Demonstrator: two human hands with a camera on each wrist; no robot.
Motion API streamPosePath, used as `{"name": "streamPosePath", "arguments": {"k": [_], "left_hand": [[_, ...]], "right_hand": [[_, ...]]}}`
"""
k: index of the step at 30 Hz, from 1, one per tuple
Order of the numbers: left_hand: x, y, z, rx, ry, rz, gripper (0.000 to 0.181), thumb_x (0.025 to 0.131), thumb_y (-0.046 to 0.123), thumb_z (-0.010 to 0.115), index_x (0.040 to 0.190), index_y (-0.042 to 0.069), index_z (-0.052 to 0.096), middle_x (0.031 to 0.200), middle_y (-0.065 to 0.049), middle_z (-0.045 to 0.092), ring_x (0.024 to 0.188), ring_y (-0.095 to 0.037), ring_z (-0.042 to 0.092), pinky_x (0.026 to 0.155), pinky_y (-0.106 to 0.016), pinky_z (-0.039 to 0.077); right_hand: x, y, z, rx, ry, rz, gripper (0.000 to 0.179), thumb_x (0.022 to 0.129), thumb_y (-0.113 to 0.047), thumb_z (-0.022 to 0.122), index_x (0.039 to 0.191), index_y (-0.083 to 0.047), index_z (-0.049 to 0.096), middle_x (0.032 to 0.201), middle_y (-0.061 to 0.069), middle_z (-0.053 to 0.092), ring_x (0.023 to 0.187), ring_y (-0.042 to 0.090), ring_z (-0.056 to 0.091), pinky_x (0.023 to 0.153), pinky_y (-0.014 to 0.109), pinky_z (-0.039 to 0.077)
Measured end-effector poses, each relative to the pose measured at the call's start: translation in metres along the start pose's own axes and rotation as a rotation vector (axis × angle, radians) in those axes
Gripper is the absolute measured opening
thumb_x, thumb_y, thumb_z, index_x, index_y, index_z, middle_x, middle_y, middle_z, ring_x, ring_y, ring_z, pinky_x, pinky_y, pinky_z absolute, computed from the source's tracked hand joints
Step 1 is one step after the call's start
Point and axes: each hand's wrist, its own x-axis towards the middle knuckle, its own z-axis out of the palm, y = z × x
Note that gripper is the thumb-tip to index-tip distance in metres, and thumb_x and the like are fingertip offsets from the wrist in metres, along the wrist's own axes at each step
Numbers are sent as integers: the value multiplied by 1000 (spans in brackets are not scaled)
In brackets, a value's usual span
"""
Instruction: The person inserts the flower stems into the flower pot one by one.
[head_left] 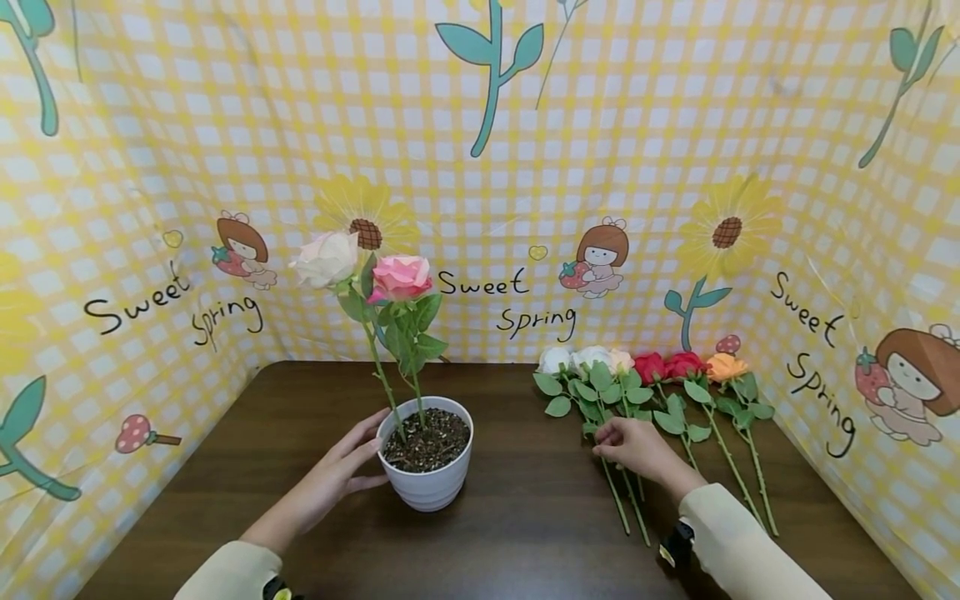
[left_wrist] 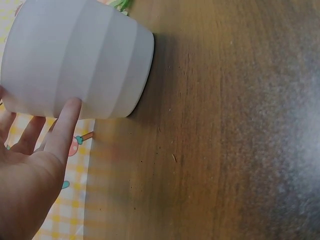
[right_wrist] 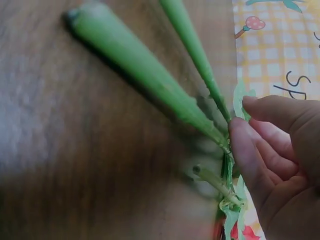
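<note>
A white ribbed pot (head_left: 427,487) filled with dark soil stands on the table, holding a cream-white rose (head_left: 327,260) and a pink rose (head_left: 402,277) upright. My left hand (head_left: 341,471) rests against the pot's left side, its fingers near the rim and its thumb (left_wrist: 67,120) along the wall. Over the cut roses at the right is my right hand (head_left: 637,450), its fingertips right at two green stems (right_wrist: 150,82). A gap shows between its thumb and forefinger, and the stems lie along the table. White roses (head_left: 588,358) and a peach rose (head_left: 621,361) head this bunch.
Red roses (head_left: 667,367) and an orange rose (head_left: 726,367) lie to the right, their stems pointing towards me. A yellow checked cloth (head_left: 480,208) with printed flowers and figures walls the brown table (head_left: 517,508) at the back and sides.
</note>
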Motion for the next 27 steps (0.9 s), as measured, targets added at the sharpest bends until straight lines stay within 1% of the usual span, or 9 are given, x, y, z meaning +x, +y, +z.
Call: {"name": "streamPosePath", "arguments": {"k": [3, 7, 10, 12, 15, 18, 27], "left_hand": [[0, 0, 0, 2, 4, -3, 55, 110, 27, 39, 160, 14, 20, 155, -25, 22, 140, -42, 25, 100, -52, 50], [-1, 0, 0, 2, 5, -2, 55, 110, 27, 39, 160, 14, 21, 155, -26, 22, 140, -42, 25, 100, -52, 50], [-1, 0, 0, 1, 6, -3, 55, 110, 26, 39, 160, 14, 21, 155, -25, 22, 140, -42, 25, 100, -52, 50], [-1, 0, 0, 1, 5, -5, 55, 110, 27, 39, 160, 14, 21, 155, -25, 21, 140, -41, 25, 100, -52, 50], [-1, 0, 0, 1, 7, -8, 55, 110, 27, 39, 160, 15, 21, 155, -24, 21, 140, -41, 25, 100, -52, 50], [-1, 1, 1, 2, 6, -8, 55, 110, 27, 39, 161, 15, 21, 156, -24, 21, 140, -41, 25, 100, -52, 50], [0, 0, 1, 0, 7, 2, 55, 110, 26, 39, 160, 14, 21, 155, -24, 21, 140, -41, 25, 100, -51, 50]], "right_hand": [[0, 0, 1, -3, -7, 51, 15, 90, -8, 74, 101, 0, 69, 82, 2, 69, 67, 16, 65, 55, 30, 58], [2, -2, 3, -55, -12, 105, 21, 88, -13, 78, 102, 0, 71, 75, 1, 67, 62, 16, 65, 52, 30, 58], [4, -4, 4, -91, -29, 138, 21, 86, -16, 81, 99, -1, 74, 69, 2, 66, 57, 16, 64, 51, 30, 58], [5, -5, 5, -103, -38, 155, 17, 85, -16, 81, 95, -3, 75, 66, 2, 66, 56, 16, 64, 51, 30, 57], [7, -6, 6, -103, -44, 157, 11, 86, -14, 80, 90, -5, 76, 64, 2, 66, 55, 16, 64, 51, 30, 58], [8, -5, 7, -86, -44, 148, 8, 86, -12, 79, 88, -5, 76, 65, 2, 66, 55, 16, 65, 51, 30, 58], [7, -8, 8, -45, -28, 153, 10, 87, -13, 78, 89, -4, 75, 66, 2, 67, 57, 17, 65, 53, 31, 58]]}}
